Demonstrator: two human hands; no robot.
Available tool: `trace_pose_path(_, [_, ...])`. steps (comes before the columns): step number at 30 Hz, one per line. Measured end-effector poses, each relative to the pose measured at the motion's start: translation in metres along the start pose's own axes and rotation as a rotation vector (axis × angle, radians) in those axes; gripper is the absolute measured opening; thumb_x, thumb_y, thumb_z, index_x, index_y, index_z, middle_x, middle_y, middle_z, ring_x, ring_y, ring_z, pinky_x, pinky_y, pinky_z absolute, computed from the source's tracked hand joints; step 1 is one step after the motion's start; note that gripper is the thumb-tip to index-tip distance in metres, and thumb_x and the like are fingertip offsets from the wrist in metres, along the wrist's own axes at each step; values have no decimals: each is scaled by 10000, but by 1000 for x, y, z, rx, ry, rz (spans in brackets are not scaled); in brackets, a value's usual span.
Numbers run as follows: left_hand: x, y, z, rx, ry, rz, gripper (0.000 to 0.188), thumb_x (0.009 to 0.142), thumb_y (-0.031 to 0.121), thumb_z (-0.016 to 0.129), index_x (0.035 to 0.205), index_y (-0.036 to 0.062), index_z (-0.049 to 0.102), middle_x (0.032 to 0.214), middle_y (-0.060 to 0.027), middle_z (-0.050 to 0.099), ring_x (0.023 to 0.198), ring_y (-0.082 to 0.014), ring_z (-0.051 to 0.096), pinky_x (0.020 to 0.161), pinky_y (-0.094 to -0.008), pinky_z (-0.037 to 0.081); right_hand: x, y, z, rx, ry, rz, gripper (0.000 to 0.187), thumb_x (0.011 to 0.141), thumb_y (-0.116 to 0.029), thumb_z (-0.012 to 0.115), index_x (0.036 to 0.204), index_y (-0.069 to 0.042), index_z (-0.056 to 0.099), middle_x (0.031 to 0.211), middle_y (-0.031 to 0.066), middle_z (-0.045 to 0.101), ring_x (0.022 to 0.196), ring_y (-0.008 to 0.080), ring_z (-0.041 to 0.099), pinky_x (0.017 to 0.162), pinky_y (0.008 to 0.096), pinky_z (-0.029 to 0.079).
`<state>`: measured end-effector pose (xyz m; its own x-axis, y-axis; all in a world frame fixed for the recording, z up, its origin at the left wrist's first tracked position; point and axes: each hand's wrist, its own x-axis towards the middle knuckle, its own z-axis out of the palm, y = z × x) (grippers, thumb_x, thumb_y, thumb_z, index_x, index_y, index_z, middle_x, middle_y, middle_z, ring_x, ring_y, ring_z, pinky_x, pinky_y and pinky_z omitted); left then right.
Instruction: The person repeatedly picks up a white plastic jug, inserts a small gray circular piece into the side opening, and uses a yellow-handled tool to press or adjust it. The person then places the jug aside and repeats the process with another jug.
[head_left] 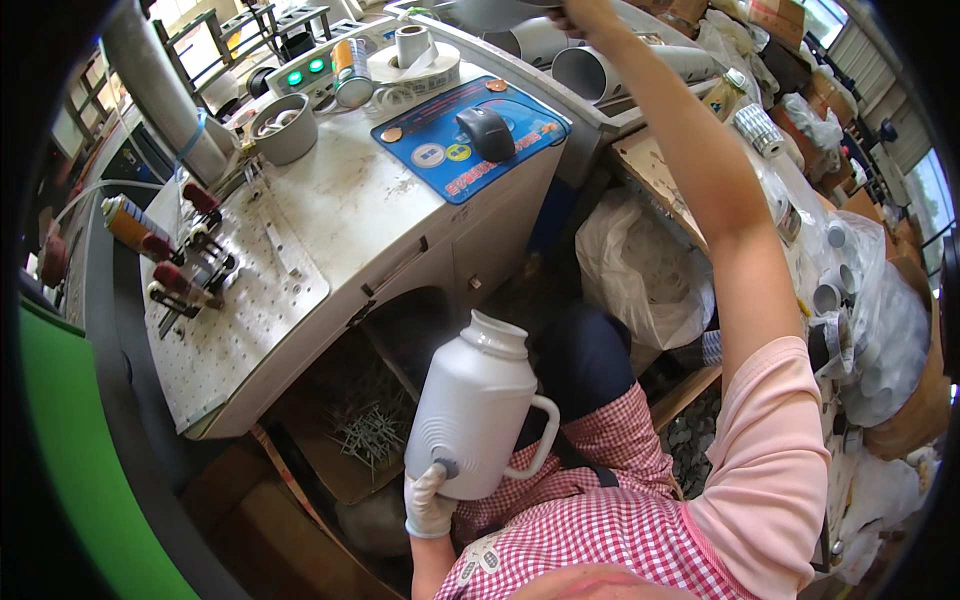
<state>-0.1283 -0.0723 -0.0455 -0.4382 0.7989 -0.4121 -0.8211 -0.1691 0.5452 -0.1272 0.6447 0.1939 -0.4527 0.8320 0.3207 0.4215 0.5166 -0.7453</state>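
A white plastic jug (470, 400) with a side handle and an open, threaded neck tilts over my lap. My left hand (430, 503), in a white glove, is closed on its lower end, with the thumb near a dark grey round spot on the wall. My right arm stretches far forward, and the bare right hand (588, 16) is at the top edge of the view. Its fingers are closed at the edge of a blurred grey rounded piece (500, 14), partly cut off by the frame. Large grey cylinders (590, 75) lie just below that hand.
A white worktable (345, 200) at the left carries toggle clamps (185, 275), a grey bowl (285, 130), a spray can (350, 72), a tape roll (412, 48) and a mouse (485, 133) on a blue mat. A plastic bag (645, 265) and crowded shelves stand right.
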Motion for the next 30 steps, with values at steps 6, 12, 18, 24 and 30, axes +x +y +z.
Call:
trace_pose_path(6, [21, 4, 1, -5, 95, -60, 857, 778, 309, 857, 1445, -70, 475, 1306, -149, 645, 1153, -259, 665, 1004, -407, 559, 56, 69, -22, 450, 18, 265, 383, 1025, -260, 459, 883, 2, 700, 705, 168, 648, 537, 205, 595, 438, 352, 412])
trace_pose_path(12, [38, 3, 16, 30, 180, -80, 857, 757, 309, 863, 1425, -76, 488, 1299, -149, 644, 1160, -274, 661, 1006, -412, 554, 96, 90, -17, 201, 146, 271, 388, 1035, -250, 427, 1005, 29, 696, 835, 214, 684, 645, 269, 647, 529, 401, 471])
trace_pose_path(18, [49, 6, 5, -22, 254, -144, 884, 699, 270, 876, 1410, -101, 504, 1267, -184, 668, 1130, -296, 677, 977, -424, 560, 127, 116, 1, -222, 335, 236, 426, 1045, -240, 396, 1127, 56, 692, 964, 260, 720, 753, 332, 698, 621, 451, 531])
trace_pose_path(24, [51, 3, -16, -67, 279, -268, 869, 668, 189, 847, 1407, -109, 502, 1264, -195, 668, 1114, -311, 678, 969, -431, 558, 149, 162, 77, -545, 436, 239, 533, 1040, -318, 341, 1211, 55, 681, 1301, 274, 665, 1257, 413, 623, 1075, 500, 471])
trace_pose_path(30, [44, 7, -13, -22, 284, -242, 865, 647, 146, 829, 1407, -108, 503, 1260, -203, 667, 1107, -321, 677, 969, -442, 556, 133, 157, 114, -691, 343, 128, 560, 1013, -362, 443, 1333, 83, 560, 1191, 286, 694, 1148, 423, 668, 984, 500, 516])
